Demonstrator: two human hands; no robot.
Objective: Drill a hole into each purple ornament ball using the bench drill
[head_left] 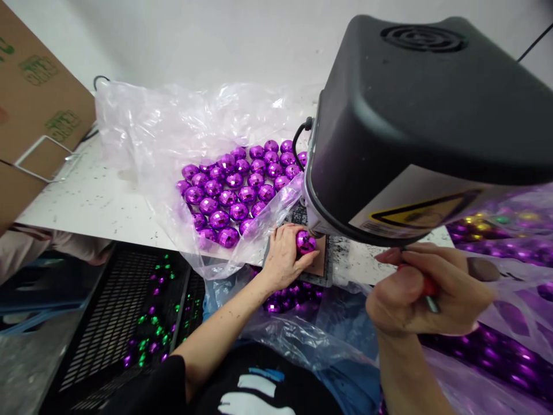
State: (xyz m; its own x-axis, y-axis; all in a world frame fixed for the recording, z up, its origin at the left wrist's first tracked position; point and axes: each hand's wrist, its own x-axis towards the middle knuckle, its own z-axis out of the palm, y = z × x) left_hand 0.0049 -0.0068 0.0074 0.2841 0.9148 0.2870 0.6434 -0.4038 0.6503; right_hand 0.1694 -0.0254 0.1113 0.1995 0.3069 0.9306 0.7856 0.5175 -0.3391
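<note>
The left hand [283,257] is curling around one purple ball [306,242] beneath the black machine [415,121]; the right hand [432,288] is gripping what appears to be a red handle [427,283]. Beyond, more purple balls [235,196] are lying on clear plastic [142,132] over the white table [116,207].

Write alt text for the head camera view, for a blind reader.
A left hand holds a shiny purple ball beside a black machine, while the right hand grips a red handle. More purple balls lie on clear plastic; a black crate at lower left holds green and purple beads.
</note>
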